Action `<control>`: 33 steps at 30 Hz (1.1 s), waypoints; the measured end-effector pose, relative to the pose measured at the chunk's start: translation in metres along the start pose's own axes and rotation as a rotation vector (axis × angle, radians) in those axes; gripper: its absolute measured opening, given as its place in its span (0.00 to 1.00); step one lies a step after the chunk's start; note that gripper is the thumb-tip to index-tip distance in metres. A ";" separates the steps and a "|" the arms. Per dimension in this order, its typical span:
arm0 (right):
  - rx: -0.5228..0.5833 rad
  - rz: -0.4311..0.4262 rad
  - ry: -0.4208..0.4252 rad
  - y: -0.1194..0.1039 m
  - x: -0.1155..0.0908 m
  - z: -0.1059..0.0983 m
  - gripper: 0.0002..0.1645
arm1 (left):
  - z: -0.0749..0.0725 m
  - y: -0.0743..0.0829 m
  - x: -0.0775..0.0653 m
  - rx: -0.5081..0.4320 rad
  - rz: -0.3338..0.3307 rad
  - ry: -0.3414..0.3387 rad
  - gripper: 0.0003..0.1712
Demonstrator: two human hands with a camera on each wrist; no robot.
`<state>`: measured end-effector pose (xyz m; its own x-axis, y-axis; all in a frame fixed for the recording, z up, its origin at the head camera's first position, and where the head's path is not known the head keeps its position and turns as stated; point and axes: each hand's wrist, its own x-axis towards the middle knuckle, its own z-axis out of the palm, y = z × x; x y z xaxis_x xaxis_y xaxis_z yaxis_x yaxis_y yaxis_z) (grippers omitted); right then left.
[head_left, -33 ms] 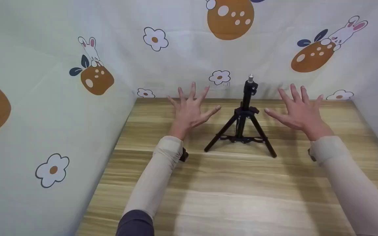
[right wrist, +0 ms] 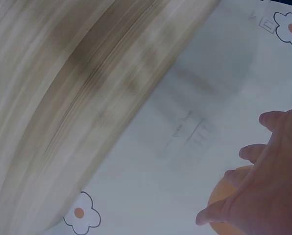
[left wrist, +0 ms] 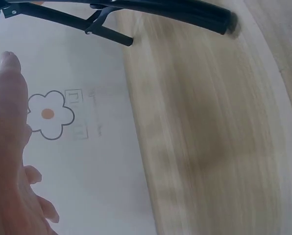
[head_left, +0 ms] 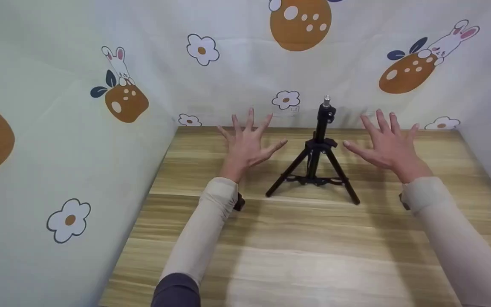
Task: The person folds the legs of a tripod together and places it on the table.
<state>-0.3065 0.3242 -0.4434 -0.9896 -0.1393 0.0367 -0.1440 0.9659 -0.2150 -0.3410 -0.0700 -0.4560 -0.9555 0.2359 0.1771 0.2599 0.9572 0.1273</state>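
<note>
A small black tripod stands upright on the wooden table, its three legs spread and a silver screw stud at its top. To its left my left hand is held with fingers spread wide and the thumb pointing at the tripod. My right hand mirrors it on the other side, fingers splayed, thumb towards the tripod. Neither hand holds anything, and a gap shows between each thumb and the tripod. In the left wrist view, black tripod legs cross the top, above the left thumb. Only the right hand's fingers and palm show in the right wrist view.
The wood-grain table meets a pale cloth backdrop printed with flowers, rabbits and orange fruit. The cloth also rises along the left and right sides. Dark wrist devices peek out beside the cuffs.
</note>
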 end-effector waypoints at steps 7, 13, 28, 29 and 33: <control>0.010 0.000 0.001 0.001 -0.001 0.000 0.64 | -0.001 -0.004 -0.003 0.014 0.002 -0.008 0.55; 0.036 -0.013 0.008 0.002 -0.004 0.002 0.63 | 0.000 -0.005 -0.009 -0.011 0.025 -0.019 0.55; 0.209 -0.073 0.221 -0.011 -0.016 0.007 0.52 | 0.004 -0.004 -0.026 -0.173 0.195 0.067 0.48; 0.218 -0.078 0.241 -0.012 -0.017 0.007 0.50 | 0.004 -0.003 -0.028 -0.193 0.207 0.072 0.48; 0.249 -0.102 0.312 -0.019 -0.019 0.007 0.45 | 0.005 -0.002 -0.034 -0.282 0.232 0.072 0.47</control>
<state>-0.2851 0.3071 -0.4467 -0.9267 -0.1217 0.3555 -0.2758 0.8629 -0.4235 -0.3095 -0.0789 -0.4676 -0.8569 0.4194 0.2999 0.5065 0.7935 0.3375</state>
